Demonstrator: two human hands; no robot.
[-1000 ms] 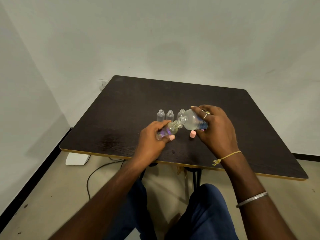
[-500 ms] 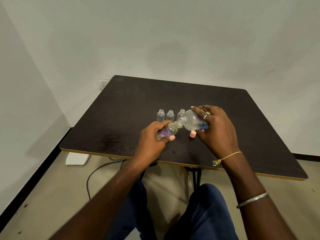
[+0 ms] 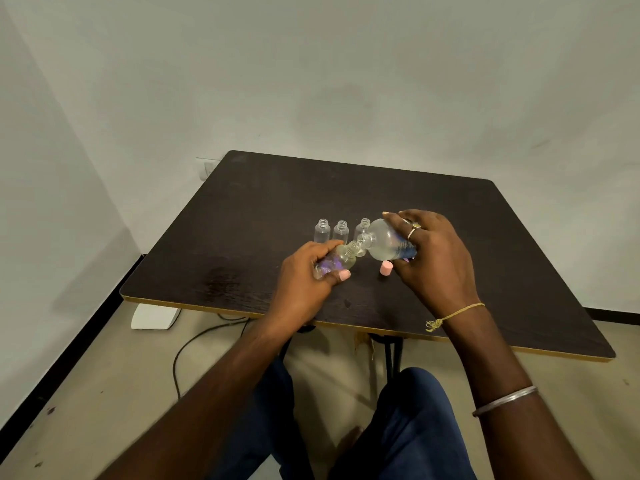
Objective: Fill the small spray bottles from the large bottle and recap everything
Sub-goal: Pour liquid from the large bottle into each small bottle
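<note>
Soft, even indoor light, rather dim; faint shadows on the wall [image 3: 86, 174] (left side); wide-angle bending at edges; focus mostly sharp.

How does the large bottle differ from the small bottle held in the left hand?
The large bottle is bigger than the small bottle. The large bottle is in the right hand, tipped neck-down; the small bottle is in the left hand, tilted neck-up. Both are clear and uncapped.

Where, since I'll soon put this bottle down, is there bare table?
Bare: the table left of the three standing bottles, the far strip behind them, right of the right hand. Crowded: between left hand and pink cap.
</note>
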